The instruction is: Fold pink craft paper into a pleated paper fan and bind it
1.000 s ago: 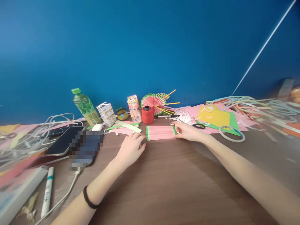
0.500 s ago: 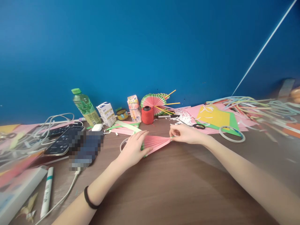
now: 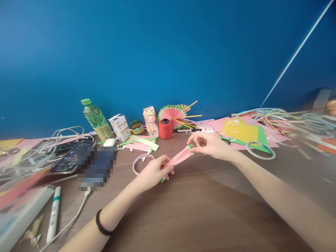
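A pink pleated paper strip with green ends (image 3: 180, 157) is gathered into a narrow folded bundle, raised slightly above the brown table (image 3: 199, 210). My left hand (image 3: 153, 171) pinches its near end, fingers closed. My right hand (image 3: 208, 144) pinches its far green-edged end between thumb and fingertips. A black band sits on my left wrist. A tape ring (image 3: 141, 163) lies on the table just left of my left hand.
Against the blue wall stand a green-capped bottle (image 3: 96, 120), a small carton (image 3: 120, 127), a red thread spool (image 3: 165, 128) and a finished pink paper fan (image 3: 172, 113). Phones and cables (image 3: 70, 157) lie left, a marker (image 3: 54, 213) near-left, coloured paper (image 3: 241, 131) and another tape ring (image 3: 259, 149) right.
The pleated paper lay flat and spread on the table; both hands squeezed its folds together and lifted it into a narrow bundle. The tape ring beneath came into view.
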Tool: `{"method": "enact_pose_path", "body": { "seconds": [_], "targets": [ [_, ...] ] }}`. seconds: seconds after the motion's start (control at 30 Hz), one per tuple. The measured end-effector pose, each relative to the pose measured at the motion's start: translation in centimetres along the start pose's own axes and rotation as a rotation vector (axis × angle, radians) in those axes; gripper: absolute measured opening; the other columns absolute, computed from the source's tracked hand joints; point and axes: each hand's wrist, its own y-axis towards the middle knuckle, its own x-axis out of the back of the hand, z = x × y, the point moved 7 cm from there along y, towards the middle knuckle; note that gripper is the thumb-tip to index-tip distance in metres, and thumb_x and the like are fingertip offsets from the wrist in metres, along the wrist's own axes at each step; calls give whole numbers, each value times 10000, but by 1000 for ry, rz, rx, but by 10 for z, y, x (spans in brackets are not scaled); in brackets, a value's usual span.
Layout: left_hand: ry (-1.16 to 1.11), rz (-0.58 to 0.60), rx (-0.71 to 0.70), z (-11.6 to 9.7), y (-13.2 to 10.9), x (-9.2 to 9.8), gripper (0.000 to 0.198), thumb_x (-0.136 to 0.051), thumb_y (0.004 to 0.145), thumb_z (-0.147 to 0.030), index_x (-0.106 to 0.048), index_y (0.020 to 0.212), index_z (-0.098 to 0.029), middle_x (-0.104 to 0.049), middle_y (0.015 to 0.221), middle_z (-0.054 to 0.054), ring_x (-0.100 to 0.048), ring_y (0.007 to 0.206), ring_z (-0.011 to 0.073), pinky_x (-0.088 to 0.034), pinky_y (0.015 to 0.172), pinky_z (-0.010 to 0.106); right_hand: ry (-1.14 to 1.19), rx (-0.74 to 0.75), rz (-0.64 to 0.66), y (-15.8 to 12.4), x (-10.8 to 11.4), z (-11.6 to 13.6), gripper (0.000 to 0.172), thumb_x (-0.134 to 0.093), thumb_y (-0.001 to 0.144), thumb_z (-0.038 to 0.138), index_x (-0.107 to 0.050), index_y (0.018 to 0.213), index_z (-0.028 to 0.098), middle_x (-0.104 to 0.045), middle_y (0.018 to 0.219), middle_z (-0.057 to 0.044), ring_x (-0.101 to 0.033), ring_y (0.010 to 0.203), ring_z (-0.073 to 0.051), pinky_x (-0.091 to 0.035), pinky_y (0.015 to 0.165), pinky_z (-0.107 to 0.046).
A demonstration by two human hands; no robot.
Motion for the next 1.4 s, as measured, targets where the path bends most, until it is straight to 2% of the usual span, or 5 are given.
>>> {"method": "enact_pose_path", "body": {
  "seconds": [0.17, 0.33, 0.53, 1.1, 1.4],
  "targets": [
    [-470, -25, 92, 5, 6, -9, 271, -524, 785, -413, -403, 824, -174, -647, 738, 27, -619, 565, 113, -377, 498, 194, 452, -6, -214, 3, 12, 4, 250, -636, 705, 315, -421, 716, 189, -575, 942, -32, -487, 593, -81, -373, 547, -251],
    [-702, -63, 165, 5, 5, -20, 320, -591, 745, -415, -459, 896, -165, -659, 866, 78, -646, 733, 154, -470, 648, 261, 839, -26, -46, -3, -24, 20, 225, -678, 671, 184, -469, 753, 184, -572, 850, 6, -525, 631, -71, -411, 599, -240],
    [-709, -33, 136, -2, 2, -34, 375, -592, 735, -442, -529, 947, -139, -654, 920, 110, -645, 739, 167, -473, 670, 282, 905, -98, 73, -9, -59, 20, 209, -672, 693, 201, -476, 763, 179, -569, 763, 8, -560, 685, -101, -439, 637, -259],
    [-824, 122, 29, -8, 1, -52, 529, -664, 710, -233, -456, 1191, -157, -566, 1173, 155, -573, 1036, 244, -415, 903, 370, 957, -126, 36, -4, -54, -7, 184, -655, 712, 196, -511, 825, 183, -571, 785, 7, -574, 716, -107, -464, 685, -284],
    [-805, 26, -25, -10, -1, -54, 756, -659, 719, -218, -150, 1273, -284, -546, 1178, 164, -620, 950, 236, -445, 809, 370, 1045, -204, 48, -1, -57, -18, 155, -654, 702, 173, -517, 773, 163, -594, 821, -10, -570, 701, -96, -457, 724, -292]
  ]
}}
